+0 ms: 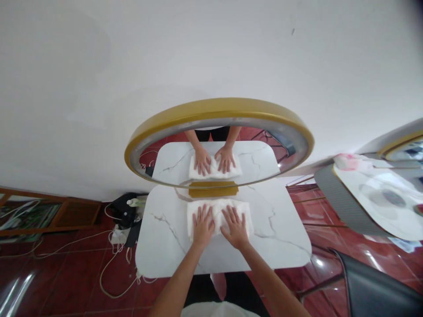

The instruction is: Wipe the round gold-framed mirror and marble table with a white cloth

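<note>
A folded white cloth [216,210] lies flat on the white marble-patterned table [277,246], just in front of the gold mirror base [213,189]. My left hand [202,226] rests palm down on the cloth's left half, fingers spread. On the right half, my right hand [235,226] also lies flat with its fingers apart. A gap separates the two hands, and neither grips the cloth. The oval gold-framed mirror [218,105] shows both hands and the cloth in reflection.
A black chair [373,286] stands at the lower right. Another white-topped table [376,193] with a pink and white item is at the right. Black bags [124,209] and white cables lie on the red floor at left, near a wooden shelf [76,213].
</note>
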Action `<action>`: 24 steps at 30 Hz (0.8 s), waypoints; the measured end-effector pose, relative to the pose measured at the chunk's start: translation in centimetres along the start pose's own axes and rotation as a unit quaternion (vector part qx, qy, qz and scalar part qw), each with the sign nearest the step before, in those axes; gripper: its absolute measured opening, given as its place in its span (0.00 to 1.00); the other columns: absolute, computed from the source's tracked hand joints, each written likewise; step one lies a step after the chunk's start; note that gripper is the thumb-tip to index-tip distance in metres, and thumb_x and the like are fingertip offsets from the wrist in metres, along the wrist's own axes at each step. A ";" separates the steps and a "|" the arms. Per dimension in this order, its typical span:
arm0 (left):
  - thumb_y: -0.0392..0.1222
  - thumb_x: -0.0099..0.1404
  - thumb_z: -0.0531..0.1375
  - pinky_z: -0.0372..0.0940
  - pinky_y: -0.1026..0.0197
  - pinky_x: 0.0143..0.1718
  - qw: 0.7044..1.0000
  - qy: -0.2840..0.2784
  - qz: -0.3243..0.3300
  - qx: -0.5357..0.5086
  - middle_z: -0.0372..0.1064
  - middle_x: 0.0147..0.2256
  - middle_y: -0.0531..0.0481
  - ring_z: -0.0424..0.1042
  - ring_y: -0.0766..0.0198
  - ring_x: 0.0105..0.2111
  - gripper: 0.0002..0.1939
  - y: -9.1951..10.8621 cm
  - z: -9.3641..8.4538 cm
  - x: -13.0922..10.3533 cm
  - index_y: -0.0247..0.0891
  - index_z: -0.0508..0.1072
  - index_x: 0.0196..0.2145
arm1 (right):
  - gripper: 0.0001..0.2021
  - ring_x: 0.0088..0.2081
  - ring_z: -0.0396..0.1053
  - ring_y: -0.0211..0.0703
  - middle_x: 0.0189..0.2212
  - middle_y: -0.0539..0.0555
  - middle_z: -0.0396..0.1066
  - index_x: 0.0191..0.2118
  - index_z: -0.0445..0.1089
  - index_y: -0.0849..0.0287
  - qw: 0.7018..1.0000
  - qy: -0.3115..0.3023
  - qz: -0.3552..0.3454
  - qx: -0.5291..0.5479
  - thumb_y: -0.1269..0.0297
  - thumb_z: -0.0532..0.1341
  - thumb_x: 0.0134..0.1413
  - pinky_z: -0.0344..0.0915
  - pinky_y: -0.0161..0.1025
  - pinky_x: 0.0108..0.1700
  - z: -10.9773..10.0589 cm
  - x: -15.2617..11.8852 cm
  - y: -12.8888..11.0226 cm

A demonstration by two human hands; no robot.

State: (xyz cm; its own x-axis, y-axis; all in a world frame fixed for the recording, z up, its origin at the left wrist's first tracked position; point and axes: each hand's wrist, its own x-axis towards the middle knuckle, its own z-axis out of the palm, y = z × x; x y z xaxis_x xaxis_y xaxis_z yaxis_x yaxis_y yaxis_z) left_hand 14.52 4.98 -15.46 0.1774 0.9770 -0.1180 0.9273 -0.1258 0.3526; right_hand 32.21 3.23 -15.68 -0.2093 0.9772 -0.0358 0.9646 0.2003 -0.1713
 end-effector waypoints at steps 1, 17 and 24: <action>0.37 0.65 0.49 0.40 0.38 0.61 1.000 -0.010 0.005 0.002 0.37 0.66 0.52 0.35 0.51 0.65 0.33 -0.1 -0.1 -0.9 0.49 0.42 0.65 | 0.33 0.66 0.33 0.53 0.66 0.52 0.35 0.66 0.36 0.49 1.000 0.003 -0.006 0.007 0.49 0.49 0.58 0.30 0.61 0.62 0.0 -1.0 -0.1; 0.42 0.67 0.49 0.39 0.45 0.63 0.993 -0.067 0.081 0.048 0.37 0.66 0.54 0.37 0.56 0.65 0.31 -1.6 0.6 -8.7 0.51 0.42 0.65 | 0.30 0.65 0.38 0.51 0.65 0.52 0.40 0.65 0.39 0.48 0.994 -0.013 -0.103 0.037 0.54 0.48 0.60 0.26 0.60 0.62 0.7 -7.7 1.7; 0.42 0.66 0.51 0.42 0.45 0.62 0.997 -0.071 0.032 0.012 0.39 0.66 0.56 0.39 0.55 0.65 0.29 -2.8 -1.9 0.5 0.53 0.49 0.63 | 0.29 0.66 0.35 0.49 0.66 0.49 0.35 0.65 0.37 0.46 0.999 -0.012 -0.040 0.014 0.56 0.48 0.61 0.26 0.60 0.62 0.4 0.8 1.5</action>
State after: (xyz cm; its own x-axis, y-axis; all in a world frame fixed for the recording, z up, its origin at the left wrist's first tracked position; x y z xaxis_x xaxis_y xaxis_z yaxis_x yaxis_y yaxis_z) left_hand 11.37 6.19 -14.76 0.2798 0.9329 -0.2270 0.9198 -0.1927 0.3419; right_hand 33.38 4.31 -16.33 -0.2896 0.9561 -0.0446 0.9398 0.2752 -0.2024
